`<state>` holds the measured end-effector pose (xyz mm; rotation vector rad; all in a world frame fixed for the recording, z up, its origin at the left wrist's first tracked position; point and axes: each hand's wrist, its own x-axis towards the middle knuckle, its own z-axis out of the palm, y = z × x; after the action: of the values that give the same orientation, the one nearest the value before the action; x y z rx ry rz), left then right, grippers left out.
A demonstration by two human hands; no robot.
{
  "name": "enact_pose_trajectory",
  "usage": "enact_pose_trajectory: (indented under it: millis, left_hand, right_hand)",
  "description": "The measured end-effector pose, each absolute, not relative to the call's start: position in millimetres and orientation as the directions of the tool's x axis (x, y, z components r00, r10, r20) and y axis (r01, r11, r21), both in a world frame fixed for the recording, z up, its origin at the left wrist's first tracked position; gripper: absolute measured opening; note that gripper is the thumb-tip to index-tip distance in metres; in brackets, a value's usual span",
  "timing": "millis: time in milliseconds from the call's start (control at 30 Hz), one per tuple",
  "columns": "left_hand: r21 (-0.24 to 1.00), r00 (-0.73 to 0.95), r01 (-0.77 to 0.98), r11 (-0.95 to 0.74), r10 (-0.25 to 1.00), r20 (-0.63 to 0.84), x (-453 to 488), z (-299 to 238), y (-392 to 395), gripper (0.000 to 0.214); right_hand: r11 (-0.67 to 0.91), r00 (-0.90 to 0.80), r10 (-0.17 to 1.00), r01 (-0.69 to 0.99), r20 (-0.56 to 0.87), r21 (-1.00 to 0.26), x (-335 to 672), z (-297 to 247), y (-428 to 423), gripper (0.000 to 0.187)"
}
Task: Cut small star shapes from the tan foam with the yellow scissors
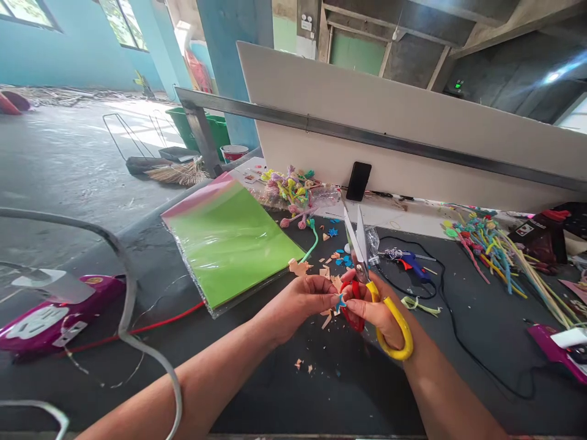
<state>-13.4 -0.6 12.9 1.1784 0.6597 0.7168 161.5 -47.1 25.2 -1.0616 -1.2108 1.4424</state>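
My left hand point(316, 299) pinches a small blue star-shaped cutout point(340, 302) between thumb and fingertips. My right hand point(378, 315) touches the star's other side with its fingertips. Scissors point(361, 250) rest in that same hand, the yellow handle loop around my thumb and the red one by the fingers, blades apart and pointing away from me. Beyond my hands lie loose blue pieces point(343, 258), another blue cutout point(332, 232) and peach-coloured scraps point(324, 272). A curled peach piece point(299, 267) lies just past my left hand.
To the left, green sheets point(233, 244) lie in a clear sleeve. A blue glue gun point(415, 266) with a black cord is on the right. Fuzzy coloured stems point(495, 250) and a phone point(358, 181) stand farther back. Purple power strips point(55, 315) flank the dark table, with a grey cable point(123, 275) crossing left.
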Motion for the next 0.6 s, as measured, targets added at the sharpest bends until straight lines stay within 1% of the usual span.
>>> enact_pose_trajectory:
  millis: [133,267,333,433,533,600]
  left_hand:
    - [0.945,0.646,-0.183,0.273,0.758,-0.094,-13,11,0,0.019]
    - [0.927,0.651,-0.199,0.317,0.750,-0.116,-13,11,0,0.017]
    - [0.918,0.657,-0.209,0.337,0.743,-0.123,-13,11,0,0.017]
    - [0.911,0.672,-0.225,0.346,0.732,-0.113,-13,10,0,0.016]
    - [0.909,0.630,-0.284,0.307,0.774,-0.064,-12,10,0,0.015]
    - [0.898,0.542,-0.363,0.247,0.840,-0.012,-13,11,0,0.013]
  right_hand:
    - [-0.039,-0.191,0.981,-0.136,-0.013,-0.990,159,22,-46,0.036]
    - [0.078,-0.122,0.988,-0.109,0.091,-0.991,154,20,-46,0.032]
    - [0.160,-0.076,0.983,-0.060,0.165,-0.985,151,20,-48,0.028]
    - [0.219,-0.001,0.976,0.048,0.220,-0.974,148,21,-51,0.027]
    - [0.236,0.049,0.969,0.082,0.241,-0.968,144,20,-51,0.029]
    - [0.241,0.065,0.967,0.078,0.247,-0.967,143,17,-50,0.028]
